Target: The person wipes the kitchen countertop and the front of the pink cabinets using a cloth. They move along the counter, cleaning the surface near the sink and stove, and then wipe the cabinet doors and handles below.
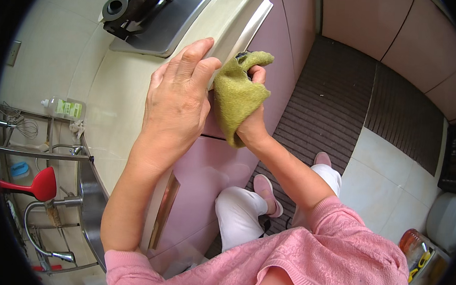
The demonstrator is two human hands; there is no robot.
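Observation:
My right hand (252,124) is closed on a green cloth (239,93), which hangs over most of the fingers. It presses the cloth against the front of the pink cabinet (200,177), just below the counter's edge. Resting on the edge of the cream countertop (121,99), my left hand (178,95) holds nothing. Its fingers are stretched out and slightly bent over the rim, close beside the cloth. The palm side of the left hand is hidden.
A stove (167,29) stands on the counter ahead. To the left are a sink (93,202), a faucet (49,251), a red spatula (42,184), a whisk (25,127) and a soap bottle (65,108). Dark ribbed mats (327,96) cover part of the tiled floor at right.

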